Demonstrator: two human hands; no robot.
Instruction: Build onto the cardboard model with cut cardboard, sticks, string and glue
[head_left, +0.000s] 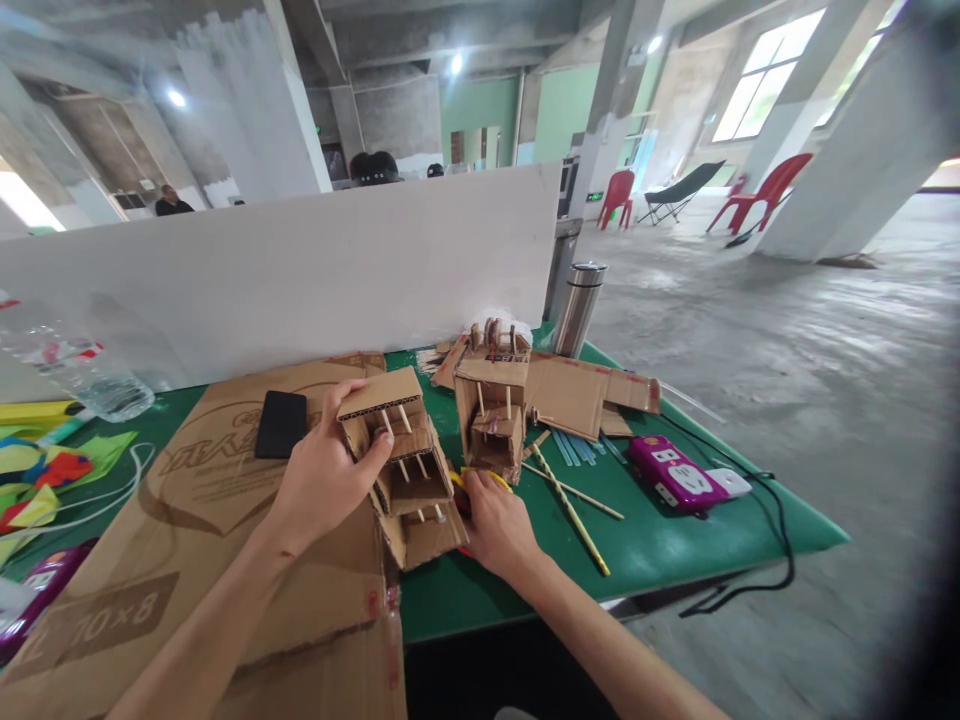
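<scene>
In my left hand is a cardboard model, built of stepped open boxes with short wooden sticks across them. My thumb presses into its upper box, and the model tilts over the table. Low behind its right side, my right hand has its fingers curled on a yellow thing, with a bit of red below; most of it is hidden, so its kind is unclear. Just beyond that hand stands a second cardboard model, with similar boxes, sticks and round pieces on top.
A cardboard sheet carries a black phone. Right of my hand lie a yellow drill-like rod, a thin stick, clear glue sticks and a purple power strip. A steel flask stands by the white partition.
</scene>
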